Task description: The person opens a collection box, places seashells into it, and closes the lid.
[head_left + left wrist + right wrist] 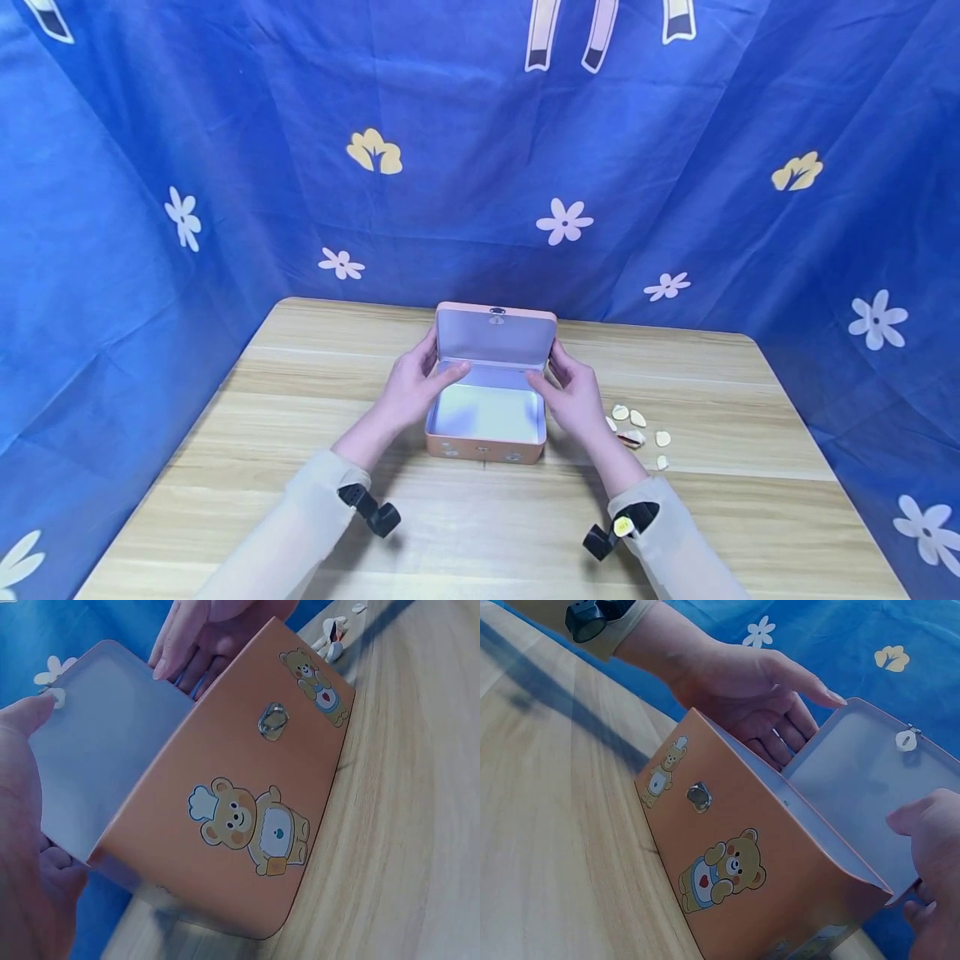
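Box point(483, 448), lid point(492, 337) raised; left hand point(412, 385), right hand point(573, 392) at its sides, fingers loosely parted, pinching nothing visibly. Lid-setting seems in hand; next move needs even support.

Roundish cream-white pieces point(663, 438) lie right of the fingers point(562, 360); blue flower-printed cloth point(465, 167) hangs beyond, pale wood-grained tabletop point(750, 517) below.

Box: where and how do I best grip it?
Likely best by its short end walls, low down: left hand from the left, right hand from the right. The box sits flat on the table, so its underside is blocked; the raised lid, hinged at the back, could swing.
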`<state>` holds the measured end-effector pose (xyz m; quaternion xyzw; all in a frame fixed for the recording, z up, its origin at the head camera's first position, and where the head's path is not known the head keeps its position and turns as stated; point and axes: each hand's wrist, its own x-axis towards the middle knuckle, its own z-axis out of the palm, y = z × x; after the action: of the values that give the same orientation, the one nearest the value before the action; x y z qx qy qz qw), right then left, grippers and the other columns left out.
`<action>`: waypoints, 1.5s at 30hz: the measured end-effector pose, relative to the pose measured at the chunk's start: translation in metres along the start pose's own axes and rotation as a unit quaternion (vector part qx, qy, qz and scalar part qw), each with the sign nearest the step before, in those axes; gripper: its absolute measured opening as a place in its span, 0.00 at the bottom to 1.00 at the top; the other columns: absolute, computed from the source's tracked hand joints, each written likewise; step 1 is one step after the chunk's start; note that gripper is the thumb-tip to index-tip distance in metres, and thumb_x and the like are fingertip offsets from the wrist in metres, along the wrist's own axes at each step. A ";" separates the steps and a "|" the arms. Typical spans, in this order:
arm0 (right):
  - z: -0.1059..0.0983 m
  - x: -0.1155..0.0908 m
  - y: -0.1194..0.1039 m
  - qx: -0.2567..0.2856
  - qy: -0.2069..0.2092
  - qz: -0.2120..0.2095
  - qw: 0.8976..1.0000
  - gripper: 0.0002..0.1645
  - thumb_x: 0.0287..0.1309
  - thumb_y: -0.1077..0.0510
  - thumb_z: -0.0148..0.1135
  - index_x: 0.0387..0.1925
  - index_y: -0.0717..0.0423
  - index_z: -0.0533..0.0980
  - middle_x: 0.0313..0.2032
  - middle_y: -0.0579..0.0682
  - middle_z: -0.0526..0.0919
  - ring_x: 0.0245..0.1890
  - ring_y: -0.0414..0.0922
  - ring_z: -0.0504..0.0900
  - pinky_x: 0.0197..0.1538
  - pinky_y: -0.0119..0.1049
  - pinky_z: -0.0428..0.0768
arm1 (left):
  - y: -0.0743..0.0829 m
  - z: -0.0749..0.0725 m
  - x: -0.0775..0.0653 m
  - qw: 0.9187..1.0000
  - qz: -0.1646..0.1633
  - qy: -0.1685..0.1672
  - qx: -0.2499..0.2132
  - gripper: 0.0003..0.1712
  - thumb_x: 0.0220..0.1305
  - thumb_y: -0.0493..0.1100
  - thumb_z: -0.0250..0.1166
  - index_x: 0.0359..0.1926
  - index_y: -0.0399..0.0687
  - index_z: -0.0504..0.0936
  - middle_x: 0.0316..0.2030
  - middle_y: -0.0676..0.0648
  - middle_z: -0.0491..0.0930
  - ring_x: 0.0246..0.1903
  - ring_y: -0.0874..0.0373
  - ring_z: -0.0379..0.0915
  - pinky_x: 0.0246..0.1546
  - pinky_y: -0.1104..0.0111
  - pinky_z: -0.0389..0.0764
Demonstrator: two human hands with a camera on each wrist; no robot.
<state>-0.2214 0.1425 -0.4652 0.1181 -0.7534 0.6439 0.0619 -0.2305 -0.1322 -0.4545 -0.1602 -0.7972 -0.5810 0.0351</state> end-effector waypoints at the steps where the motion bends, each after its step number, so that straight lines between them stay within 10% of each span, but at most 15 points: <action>1: 0.000 0.001 0.000 0.000 0.000 -0.002 1.000 0.45 0.68 0.65 0.71 0.78 0.70 0.58 0.77 0.61 0.61 0.75 0.54 0.65 0.76 0.44 0.67 | -0.001 -0.001 0.001 1.000 -0.001 0.000 0.009 0.57 0.71 0.56 0.72 0.85 0.43 0.47 0.82 0.42 0.50 0.80 0.52 0.48 0.78 0.59 0.55; 20: -0.001 0.014 0.012 -0.022 0.002 -0.015 1.000 0.51 0.64 0.66 0.74 0.78 0.70 0.54 0.78 0.63 0.56 0.74 0.58 0.65 0.75 0.51 0.68 | -0.011 -0.003 0.019 0.998 0.002 -0.011 0.055 0.63 0.64 0.58 0.78 0.85 0.46 0.48 0.81 0.45 0.53 0.77 0.50 0.56 0.75 0.60 0.63; 29: 0.000 0.010 -0.017 -0.049 -0.013 -0.009 0.999 0.51 0.62 0.70 0.74 0.78 0.74 0.55 0.77 0.66 0.58 0.74 0.62 0.66 0.74 0.53 0.68 | -0.018 -0.005 0.027 0.997 0.000 -0.006 0.075 0.64 0.61 0.53 0.81 0.84 0.40 0.50 0.80 0.41 0.54 0.75 0.48 0.60 0.73 0.61 0.67; 45: -0.001 0.030 0.027 -0.072 0.001 -0.026 0.997 0.57 0.59 0.61 0.81 0.80 0.65 0.57 0.77 0.61 0.62 0.73 0.56 0.69 0.72 0.54 0.71 | -0.031 -0.004 0.040 0.998 -0.006 0.008 0.067 0.62 0.58 0.45 0.83 0.82 0.38 0.53 0.79 0.38 0.55 0.74 0.45 0.63 0.72 0.62 0.69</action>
<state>-0.2572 0.1442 -0.4836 0.1326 -0.7942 0.5865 0.0876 -0.2779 -0.1359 -0.4718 -0.1481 -0.8352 -0.5274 0.0489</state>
